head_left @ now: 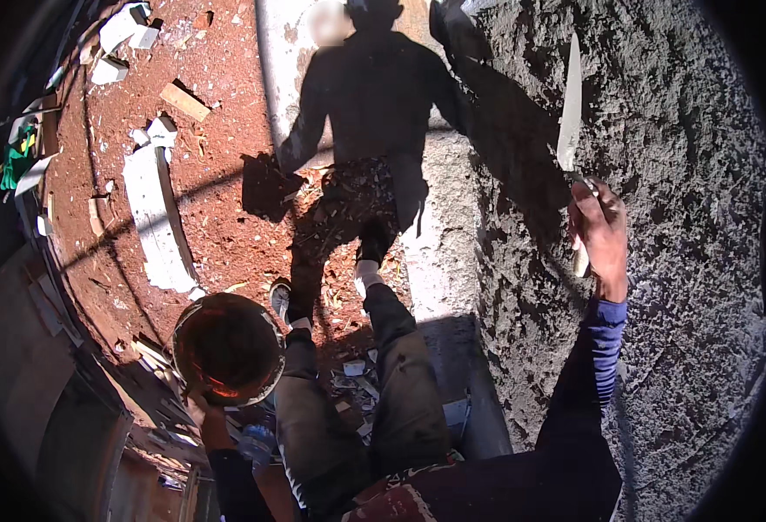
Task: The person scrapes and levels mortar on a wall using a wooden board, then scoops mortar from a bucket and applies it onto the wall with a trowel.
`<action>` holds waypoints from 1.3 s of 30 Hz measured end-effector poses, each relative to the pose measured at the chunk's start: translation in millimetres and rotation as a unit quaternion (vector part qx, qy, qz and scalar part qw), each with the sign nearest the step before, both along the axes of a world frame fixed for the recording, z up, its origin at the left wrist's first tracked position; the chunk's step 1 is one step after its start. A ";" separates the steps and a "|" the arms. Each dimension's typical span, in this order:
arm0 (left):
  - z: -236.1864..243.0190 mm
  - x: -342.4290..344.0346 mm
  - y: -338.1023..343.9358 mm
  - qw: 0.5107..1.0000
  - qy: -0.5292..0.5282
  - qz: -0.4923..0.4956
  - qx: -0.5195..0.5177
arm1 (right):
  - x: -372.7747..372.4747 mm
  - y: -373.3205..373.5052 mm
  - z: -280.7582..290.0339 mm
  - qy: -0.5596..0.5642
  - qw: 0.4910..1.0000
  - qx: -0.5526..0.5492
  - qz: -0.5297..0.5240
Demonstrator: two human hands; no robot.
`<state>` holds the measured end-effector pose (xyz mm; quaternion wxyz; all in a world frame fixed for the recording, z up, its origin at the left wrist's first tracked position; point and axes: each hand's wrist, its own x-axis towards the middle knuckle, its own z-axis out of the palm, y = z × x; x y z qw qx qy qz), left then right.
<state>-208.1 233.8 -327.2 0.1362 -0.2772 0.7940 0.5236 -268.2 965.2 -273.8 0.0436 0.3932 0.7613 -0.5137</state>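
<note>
My right hand (603, 230) is closed around the handle of a trowel (571, 109), whose long pale blade points up and away from me. The blade stands in front of a rough grey cement wall (687, 261); I cannot tell whether it touches the surface. At lower left my left hand (198, 411) grips the near rim of a round bucket (229, 344). The bucket's inside is dark, with a reddish glint near the bottom, so its contents cannot be made out.
Red soil (217, 96) with scattered debris spreads ahead and left. A white curved slab (152, 217) and a wood offcut (184, 101) lie there. A pale concrete strip (444, 235) runs along the wall's foot. Broken pieces (354, 369) lie between my legs, and a plastic bottle (257, 444) is beside my left arm.
</note>
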 end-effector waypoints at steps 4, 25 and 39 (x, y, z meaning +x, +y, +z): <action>-14.4 -30.5 78.9 0.980 -0.096 0.131 0.115 | 24.7 -70.0 175.8 0.025 0.998 0.056 -0.027; 234.0 -157.7 223.6 0.799 0.341 -0.476 0.139 | 73.1 -419.8 171.9 0.104 0.918 0.200 0.326; 141.5 -177.5 100.8 0.910 0.033 -0.024 0.413 | 20.7 -429.4 154.9 -0.047 0.932 0.199 0.298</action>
